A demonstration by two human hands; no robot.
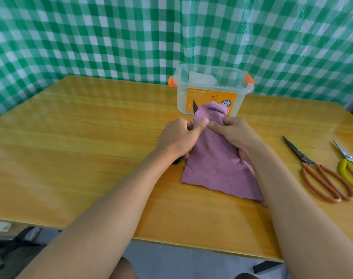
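**A:** Where does the purple cloth sit against the hands?

**B:** The purple cloth [209, 158] is held up between them. The left grip [177, 137] is curled at its left edge with the thumb pressed onto the fabric. The right grip [234, 133] pinches the fold at the upper right. The cloth's lower part spreads over the tabletop [81, 127], and its right corner runs under the right forearm.

**A:** Is anything wrapped inside?

**B:** A black blade tip [195, 107] pokes out above the left grip, and a bit of black handle [178, 160] shows under that wrist. Everything between them is covered by cloth and hand. I can't tell how the left fingers sit on it.

**A:** And around it?

**B:** A clear plastic box [241, 101] with orange clips stands just behind the cloth, whose top fold covers part of its label. Well to the right, brown-handled scissors [320, 174] lie beside yellow-handled scissors [350, 168], which are cut off at the frame edge. A green checked curtain [91, 37] hangs behind the tabletop.
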